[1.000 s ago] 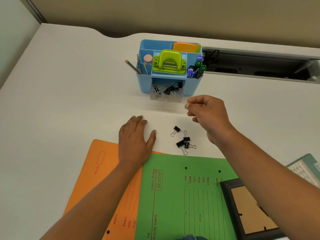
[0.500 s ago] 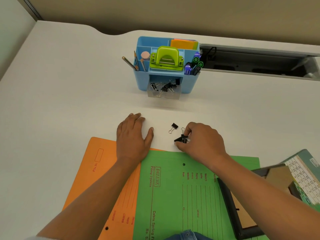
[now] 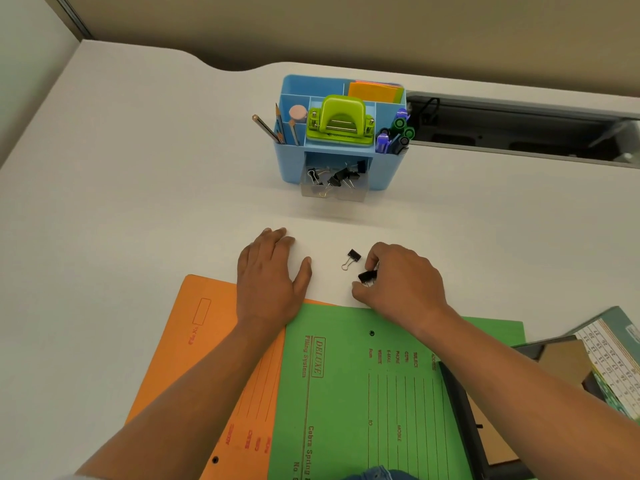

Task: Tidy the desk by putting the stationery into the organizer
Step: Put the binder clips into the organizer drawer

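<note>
Right hand point(image 3: 401, 282): my fingers curled, pinching a black binder clip point(image 3: 367, 276) at the white desk point(image 3: 138, 202) surface, just beyond the green folder point(image 3: 346, 393).
Second binder clip point(image 3: 352, 258): loose, just left of my knuckles, not touching.
Left hand point(image 3: 270, 278): flat, palm down, holding nothing.
Blue organizer point(image 3: 291, 168): well beyond both hands; clear drawer point(image 3: 332, 194) open, clips inside.

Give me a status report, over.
Left hand flat on desk. Right hand pinching black binder clip; second clip loose beside it. Nothing blocks the open drawer.
</note>
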`<state>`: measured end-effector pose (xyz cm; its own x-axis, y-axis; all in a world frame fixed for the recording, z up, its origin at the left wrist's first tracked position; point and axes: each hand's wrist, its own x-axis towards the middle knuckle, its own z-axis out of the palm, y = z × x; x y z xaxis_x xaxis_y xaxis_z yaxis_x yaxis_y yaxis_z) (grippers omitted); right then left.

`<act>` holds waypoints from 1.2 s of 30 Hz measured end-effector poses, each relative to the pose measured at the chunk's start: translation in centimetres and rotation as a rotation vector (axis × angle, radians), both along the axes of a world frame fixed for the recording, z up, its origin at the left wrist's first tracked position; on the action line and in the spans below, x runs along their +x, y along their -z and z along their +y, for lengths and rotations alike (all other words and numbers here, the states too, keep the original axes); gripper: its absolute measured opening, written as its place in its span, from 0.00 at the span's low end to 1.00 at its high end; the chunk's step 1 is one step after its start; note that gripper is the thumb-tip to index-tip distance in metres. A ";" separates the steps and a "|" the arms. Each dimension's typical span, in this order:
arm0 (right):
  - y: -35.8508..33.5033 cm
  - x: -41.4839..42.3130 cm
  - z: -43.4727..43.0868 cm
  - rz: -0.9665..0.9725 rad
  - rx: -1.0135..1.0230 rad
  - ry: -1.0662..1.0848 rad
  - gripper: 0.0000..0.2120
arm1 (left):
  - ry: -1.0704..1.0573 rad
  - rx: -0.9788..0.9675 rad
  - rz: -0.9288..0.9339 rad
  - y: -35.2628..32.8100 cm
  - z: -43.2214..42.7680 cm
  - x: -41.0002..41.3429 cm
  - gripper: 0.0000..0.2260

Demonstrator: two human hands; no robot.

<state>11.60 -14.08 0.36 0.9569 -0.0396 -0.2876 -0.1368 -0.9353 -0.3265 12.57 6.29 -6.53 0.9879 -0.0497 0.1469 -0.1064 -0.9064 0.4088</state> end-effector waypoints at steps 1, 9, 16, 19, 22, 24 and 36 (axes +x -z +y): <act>0.0 0.0 -0.1 0.005 -0.007 -0.002 0.16 | -0.001 0.001 0.002 0.0 0.0 0.0 0.18; 0.6 -0.3 -0.3 0.014 -0.042 -0.003 0.12 | -0.004 0.010 0.013 -0.1 0.0 0.0 0.18; 0.6 -0.3 0.1 0.001 -0.039 -0.040 0.09 | -0.008 0.003 0.013 -0.1 -0.1 0.0 0.18; 0.7 -0.2 0.2 0.026 -0.022 -0.044 0.09 | -0.009 0.003 0.010 -0.1 0.0 0.0 0.18; 0.7 -0.1 0.2 0.017 -0.024 -0.065 0.08 | -0.013 0.010 0.012 -0.2 -0.1 0.0 0.18; 0.6 -0.2 0.4 0.014 -0.020 -0.080 0.08 | -0.014 0.021 0.011 -0.2 -0.1 -0.1 0.18; -0.5 -0.5 0.4 -0.068 0.023 -0.041 0.09 | -0.017 0.030 0.021 -0.2 -0.1 0.0 0.18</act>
